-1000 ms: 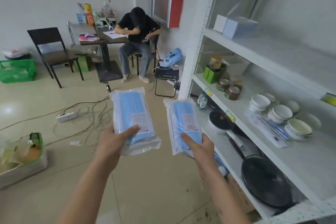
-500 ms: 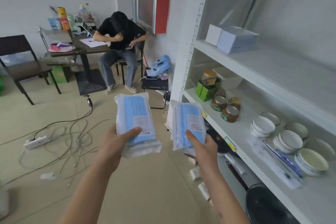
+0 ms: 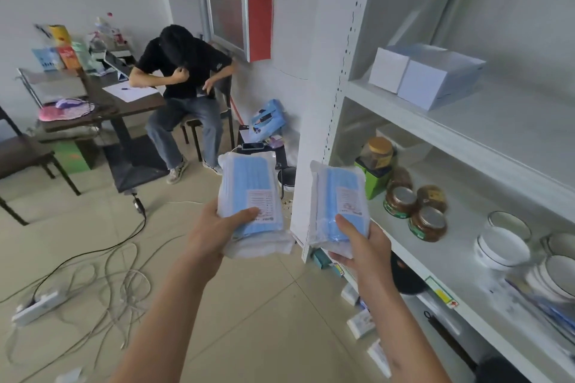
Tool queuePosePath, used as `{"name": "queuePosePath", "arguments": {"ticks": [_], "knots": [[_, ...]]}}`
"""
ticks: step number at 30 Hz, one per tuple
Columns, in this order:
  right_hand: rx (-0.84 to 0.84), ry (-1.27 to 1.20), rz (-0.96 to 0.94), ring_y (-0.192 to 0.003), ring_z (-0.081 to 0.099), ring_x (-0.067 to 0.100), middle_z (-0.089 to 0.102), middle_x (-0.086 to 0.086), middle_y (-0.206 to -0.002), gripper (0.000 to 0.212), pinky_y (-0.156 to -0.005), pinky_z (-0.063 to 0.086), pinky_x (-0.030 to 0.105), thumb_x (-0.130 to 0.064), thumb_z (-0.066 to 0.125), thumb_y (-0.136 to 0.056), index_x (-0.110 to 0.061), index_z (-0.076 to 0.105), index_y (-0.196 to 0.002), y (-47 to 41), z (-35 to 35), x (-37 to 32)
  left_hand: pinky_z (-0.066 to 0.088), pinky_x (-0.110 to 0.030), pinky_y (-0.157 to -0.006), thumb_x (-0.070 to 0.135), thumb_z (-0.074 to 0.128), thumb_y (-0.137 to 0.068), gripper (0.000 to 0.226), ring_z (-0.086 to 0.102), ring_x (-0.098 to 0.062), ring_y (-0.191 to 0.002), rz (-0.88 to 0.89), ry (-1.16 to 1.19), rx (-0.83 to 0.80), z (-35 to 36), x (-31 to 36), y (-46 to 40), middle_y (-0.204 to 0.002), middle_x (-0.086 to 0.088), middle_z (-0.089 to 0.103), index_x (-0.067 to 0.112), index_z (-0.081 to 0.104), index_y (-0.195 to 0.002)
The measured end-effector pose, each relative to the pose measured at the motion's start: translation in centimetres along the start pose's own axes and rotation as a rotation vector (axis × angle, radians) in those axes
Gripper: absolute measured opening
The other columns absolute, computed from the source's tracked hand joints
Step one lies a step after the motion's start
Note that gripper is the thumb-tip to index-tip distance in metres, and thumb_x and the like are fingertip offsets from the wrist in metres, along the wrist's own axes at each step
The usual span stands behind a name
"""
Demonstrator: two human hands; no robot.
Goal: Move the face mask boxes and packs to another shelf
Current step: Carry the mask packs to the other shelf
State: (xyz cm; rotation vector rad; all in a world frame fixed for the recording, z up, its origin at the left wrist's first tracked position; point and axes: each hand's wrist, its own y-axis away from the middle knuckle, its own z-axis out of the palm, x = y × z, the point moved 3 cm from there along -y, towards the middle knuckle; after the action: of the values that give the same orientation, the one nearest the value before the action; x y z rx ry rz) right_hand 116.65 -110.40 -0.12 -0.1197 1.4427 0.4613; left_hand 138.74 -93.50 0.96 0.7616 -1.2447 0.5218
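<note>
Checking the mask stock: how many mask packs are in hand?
2: one mask pack in the left hand, another pack in the right hand.

I saw a white metal shelving unit (image 3: 334, 121) on the right. Its upper shelf board (image 3: 466, 127) carried 2 white cardboard boxes (image 3: 435, 78) side by side, touching. The middle shelf board (image 3: 451, 261) carried a green box (image 3: 376, 182) with a yellow-lidded jar (image 3: 378, 152) on top, 3 brown glass jars (image 3: 417, 208) clustered together, and white ceramic bowls (image 3: 504, 242) further right. A tiled beige floor (image 3: 264, 305) carried tangled cables (image 3: 102, 277) and a white power strip (image 3: 37, 306).
</note>
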Motion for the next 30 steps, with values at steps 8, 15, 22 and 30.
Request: {"name": "queuePosePath", "arguments": {"ticks": [8,15,22,30], "knots": [[0.136,0.071,-0.241,-0.091,0.074,0.011,0.075,-0.005,-0.105,0.037,-0.065,0.06,0.025,-0.029,0.084,-0.077,-0.024,0.07,-0.111,-6.9,-2.0,-7.7,0.062,-0.05,-0.079,0.027,0.09,-0.072,0.055,0.075,-0.032,-0.098,0.023,0.026,-0.224,7.3,4.0,-11.1,-0.111,-0.009,0.077,0.019,0.066,-0.121],[0.519,0.029,-0.439,-0.077,0.072,0.011,0.077,-0.008,-0.09,0.04,-0.063,0.054,0.028,-0.048,0.085,-0.06,-0.028,0.074,-0.094,-13.6,-10.6,-16.2,0.062,-0.043,-0.073,0.022,0.09,-0.071,0.056,0.074,-0.035,-0.102,0.065,0.063,-0.512,18.7,9.6,-19.0,-0.116,-0.012,0.075,0.021,0.067,-0.122],[0.553,0.074,-0.359,-0.084,0.076,0.012,0.075,0.002,-0.104,0.043,-0.063,0.063,0.035,-0.035,0.084,-0.076,-0.016,0.069,-0.112,-23.9,-15.1,-21.4,0.062,-0.04,-0.081,0.018,0.088,-0.074,0.054,0.074,-0.028,-0.104,0.108,0.004,-0.759,31.6,13.4,-23.0,-0.116,-0.007,0.076,0.016,0.067,-0.124],[0.639,0.67,-0.239,-0.064,0.069,0.008,0.072,-0.007,-0.071,0.032,-0.049,0.048,0.023,-0.05,0.058,-0.092,-0.02,0.067,-0.085,-27.3,-16.0,-21.9,0.062,-0.039,-0.084,0.03,0.093,-0.062,0.061,0.075,-0.017,-0.098,0.104,-0.119,-0.92,43.4,12.8,-22.9,-0.107,0.005,0.077,0.023,0.065,-0.116]]}}
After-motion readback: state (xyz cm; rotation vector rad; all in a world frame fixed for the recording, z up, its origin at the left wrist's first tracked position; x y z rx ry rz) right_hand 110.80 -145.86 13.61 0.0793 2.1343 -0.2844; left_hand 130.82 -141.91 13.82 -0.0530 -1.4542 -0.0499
